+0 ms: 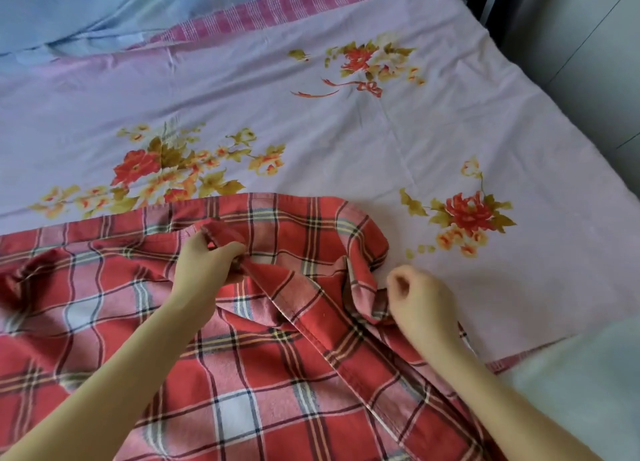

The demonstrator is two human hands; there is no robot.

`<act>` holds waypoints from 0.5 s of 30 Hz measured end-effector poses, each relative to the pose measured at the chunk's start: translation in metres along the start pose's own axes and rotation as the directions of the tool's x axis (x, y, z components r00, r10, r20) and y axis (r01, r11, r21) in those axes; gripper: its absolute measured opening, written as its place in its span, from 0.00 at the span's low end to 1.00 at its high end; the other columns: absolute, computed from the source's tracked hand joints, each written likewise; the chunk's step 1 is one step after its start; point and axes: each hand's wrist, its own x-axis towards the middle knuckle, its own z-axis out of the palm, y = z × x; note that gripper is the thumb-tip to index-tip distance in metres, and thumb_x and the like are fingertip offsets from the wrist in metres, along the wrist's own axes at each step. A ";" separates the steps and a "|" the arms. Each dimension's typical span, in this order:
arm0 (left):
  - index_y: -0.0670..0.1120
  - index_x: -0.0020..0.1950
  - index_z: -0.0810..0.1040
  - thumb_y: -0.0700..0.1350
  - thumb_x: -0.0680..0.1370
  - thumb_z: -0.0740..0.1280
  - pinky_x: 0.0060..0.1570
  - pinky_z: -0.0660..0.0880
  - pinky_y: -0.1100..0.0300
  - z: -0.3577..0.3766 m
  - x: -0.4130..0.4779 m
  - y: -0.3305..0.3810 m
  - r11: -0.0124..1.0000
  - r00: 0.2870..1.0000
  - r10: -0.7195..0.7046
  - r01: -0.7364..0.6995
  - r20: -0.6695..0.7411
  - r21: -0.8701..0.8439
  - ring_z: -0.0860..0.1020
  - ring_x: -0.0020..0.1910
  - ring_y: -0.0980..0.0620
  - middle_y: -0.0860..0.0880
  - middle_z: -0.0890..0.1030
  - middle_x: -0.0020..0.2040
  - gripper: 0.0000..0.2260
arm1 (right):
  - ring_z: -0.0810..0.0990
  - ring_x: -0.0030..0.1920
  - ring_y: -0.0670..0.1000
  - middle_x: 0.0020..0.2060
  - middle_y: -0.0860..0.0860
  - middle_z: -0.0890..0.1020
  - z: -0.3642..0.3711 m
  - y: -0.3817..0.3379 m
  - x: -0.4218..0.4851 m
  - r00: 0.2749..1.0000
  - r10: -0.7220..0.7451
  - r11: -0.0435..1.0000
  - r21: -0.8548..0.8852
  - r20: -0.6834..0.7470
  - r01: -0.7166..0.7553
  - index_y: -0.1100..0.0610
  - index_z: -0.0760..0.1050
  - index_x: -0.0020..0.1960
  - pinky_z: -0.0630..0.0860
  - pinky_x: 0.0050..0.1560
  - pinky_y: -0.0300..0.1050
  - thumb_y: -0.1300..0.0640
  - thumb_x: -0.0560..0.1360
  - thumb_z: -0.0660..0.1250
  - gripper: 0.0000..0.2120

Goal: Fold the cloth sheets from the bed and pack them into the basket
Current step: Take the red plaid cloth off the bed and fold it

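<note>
The red plaid cloth sheet of soft woven cotton [242,374] lies spread over the near part of the bed, on top of the lilac bedsheet printed with red and yellow flowers [311,121]; it is not flat, its right side is bunched into loose folds and a hemmed edge runs across it toward the lower right. The left hand [204,263] is closed around a gathered piece of this plaid cloth near its far edge, the fingers curled on the fabric; the right hand [419,298] is at the right border of the cloth, with its fingers curled. It seems to pinch a small fold there, but the fingertips are turned away, so I cannot tell if it really holds the fabric or only hovers beside it.

As I judge it, the task is at an early point — the plaid sheet has no clean fold yet, only crumpled layers, and the hands look to be searching for corners or edges to start the first fold. Farther on the bed, a pale blue cloth [69,10] and a pink checked cloth with white lines [277,10] lie unfolded at the far side; these probably wait for their turn also. The basket does not appear in the view, so nothing shows that any sheet is packed — folding and packing seem both to remain.
</note>
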 end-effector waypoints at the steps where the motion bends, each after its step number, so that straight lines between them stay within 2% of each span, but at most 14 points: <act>1: 0.44 0.39 0.74 0.34 0.74 0.66 0.24 0.75 0.65 -0.001 -0.001 -0.001 1.000 1.000 0.012 -0.012 0.006 0.010 0.75 0.23 0.56 0.45 0.76 0.32 0.07 | 0.81 0.47 0.59 0.44 0.56 0.83 0.006 0.006 0.017 0.991 0.135 0.990 -0.030 0.014 -0.135 0.60 0.79 0.52 0.72 0.43 0.47 0.59 0.75 0.65 0.08; 3: 0.45 0.39 0.74 0.34 0.74 0.66 0.25 0.75 0.66 -0.001 -0.003 -0.002 0.999 1.000 0.026 -0.026 0.015 0.018 0.76 0.26 0.54 0.45 0.77 0.33 0.07 | 0.77 0.58 0.60 0.56 0.59 0.80 0.019 0.018 0.050 0.925 0.341 0.938 -0.002 0.168 -0.345 0.63 0.74 0.62 0.71 0.55 0.49 0.57 0.75 0.66 0.18; 4: 0.45 0.39 0.74 0.34 0.74 0.67 0.26 0.76 0.65 0.000 -0.003 -0.002 0.999 0.999 0.030 -0.030 0.022 0.017 0.76 0.28 0.53 0.46 0.77 0.34 0.07 | 0.76 0.60 0.60 0.58 0.59 0.79 0.025 0.022 0.062 0.904 0.358 0.928 0.019 0.233 -0.372 0.62 0.72 0.65 0.71 0.58 0.50 0.56 0.74 0.67 0.21; 5: 0.45 0.40 0.74 0.34 0.74 0.67 0.29 0.77 0.63 0.001 -0.003 -0.001 0.999 0.999 0.032 -0.033 0.029 0.010 0.77 0.31 0.52 0.46 0.78 0.36 0.07 | 0.76 0.60 0.59 0.59 0.57 0.79 0.030 0.024 0.072 0.907 0.316 0.942 0.022 0.280 -0.335 0.59 0.72 0.65 0.73 0.58 0.50 0.56 0.72 0.69 0.23; 7: 0.45 0.40 0.74 0.34 0.74 0.67 0.37 0.79 0.58 0.005 -0.002 0.002 0.999 0.998 0.038 -0.038 0.044 -0.010 0.77 0.34 0.50 0.47 0.78 0.37 0.07 | 0.79 0.54 0.58 0.51 0.55 0.82 0.033 0.023 0.084 0.914 0.172 0.984 -0.012 0.368 -0.180 0.54 0.78 0.56 0.76 0.53 0.50 0.54 0.70 0.70 0.15; 9: 0.43 0.41 0.75 0.36 0.75 0.67 0.39 0.79 0.56 0.008 0.000 0.006 0.998 0.996 0.057 -0.057 0.070 -0.003 0.77 0.34 0.50 0.47 0.77 0.36 0.05 | 0.81 0.46 0.58 0.41 0.55 0.83 0.025 0.016 0.093 0.903 0.129 0.990 -0.007 0.409 -0.138 0.56 0.79 0.41 0.76 0.45 0.48 0.54 0.70 0.70 0.05; 10: 0.41 0.41 0.75 0.36 0.75 0.67 0.37 0.80 0.58 0.011 0.001 0.008 0.998 0.994 0.069 -0.069 0.080 0.002 0.77 0.32 0.51 0.47 0.77 0.35 0.04 | 0.81 0.43 0.58 0.38 0.55 0.82 0.017 0.013 0.100 0.910 0.124 0.988 0.038 0.395 -0.151 0.56 0.78 0.38 0.74 0.42 0.48 0.56 0.70 0.69 0.05; 12: 0.41 0.41 0.74 0.36 0.76 0.67 0.31 0.78 0.62 0.016 0.005 0.015 0.997 0.993 0.082 -0.081 0.080 -0.021 0.77 0.27 0.56 0.48 0.76 0.32 0.04 | 0.78 0.41 0.55 0.36 0.55 0.80 -0.005 0.004 0.117 0.946 0.104 0.975 0.155 0.306 -0.158 0.59 0.78 0.40 0.70 0.39 0.46 0.59 0.71 0.68 0.03; 13: 0.42 0.40 0.74 0.36 0.76 0.66 0.31 0.79 0.62 0.019 0.007 0.020 0.995 0.993 0.089 -0.086 0.075 -0.041 0.76 0.25 0.56 0.50 0.76 0.30 0.06 | 0.77 0.40 0.54 0.35 0.54 0.78 -0.021 -0.003 0.128 0.966 0.085 0.971 0.199 0.245 -0.136 0.60 0.77 0.41 0.68 0.38 0.45 0.60 0.72 0.68 0.03; 15: 0.44 0.38 0.74 0.36 0.76 0.67 0.31 0.78 0.60 0.030 0.009 0.036 0.990 0.990 0.123 -0.118 0.074 -0.071 0.77 0.26 0.55 0.50 0.77 0.29 0.08 | 0.73 0.39 0.52 0.31 0.51 0.74 -0.053 -0.021 0.149 0.994 0.017 0.984 0.176 0.106 -0.036 0.57 0.73 0.38 0.63 0.35 0.45 0.59 0.72 0.68 0.06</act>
